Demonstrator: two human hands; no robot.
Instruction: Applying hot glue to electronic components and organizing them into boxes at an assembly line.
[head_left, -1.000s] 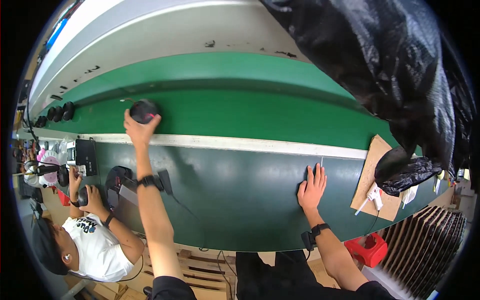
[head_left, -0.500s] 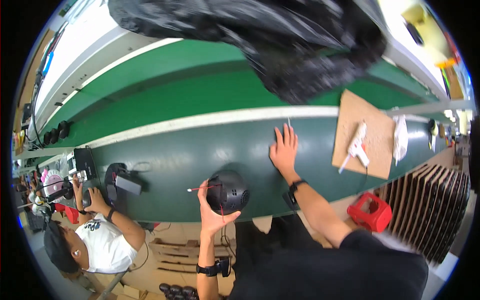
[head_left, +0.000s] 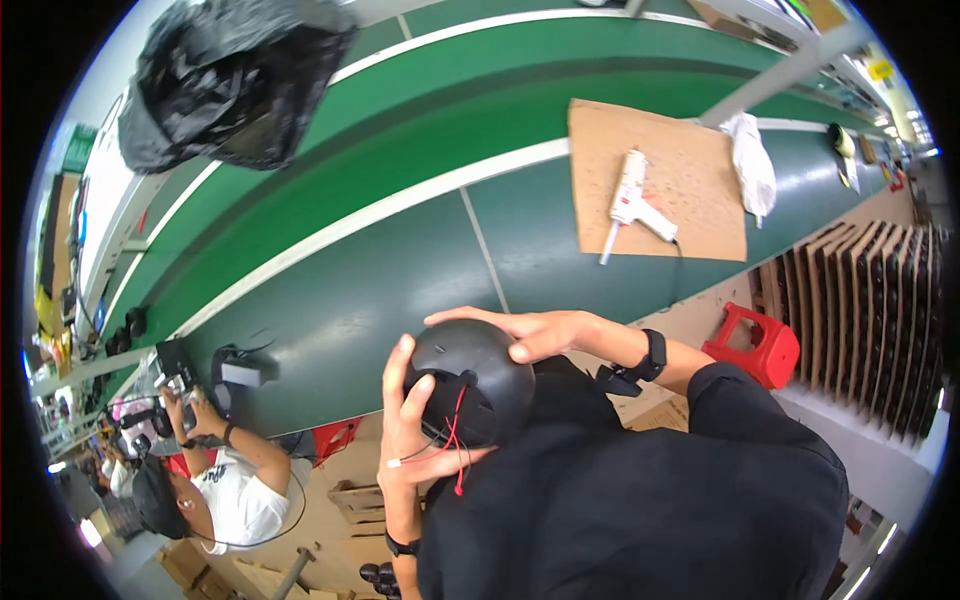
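Observation:
A round black plastic housing, like a ball with an opening, is held between both my hands close to my body, at the bench's near edge. My left hand grips its left side, fingers spread around the rim. Over its far and right side lies my right hand, thumb pressed on the shell. Red and black wires come out of the opening and hang over my left hand, a small white connector at one end. What is inside the opening is too dark to make out.
A white glue gun lies on a brown board beside a white bag. To the right are a red stool and stacked panels. A black plastic bag hangs far left. A co-worker sits at the left.
My right hand has left the bench top and taken hold of the black housing. The housing has come nearer my body and turned. My view has shifted to the right.

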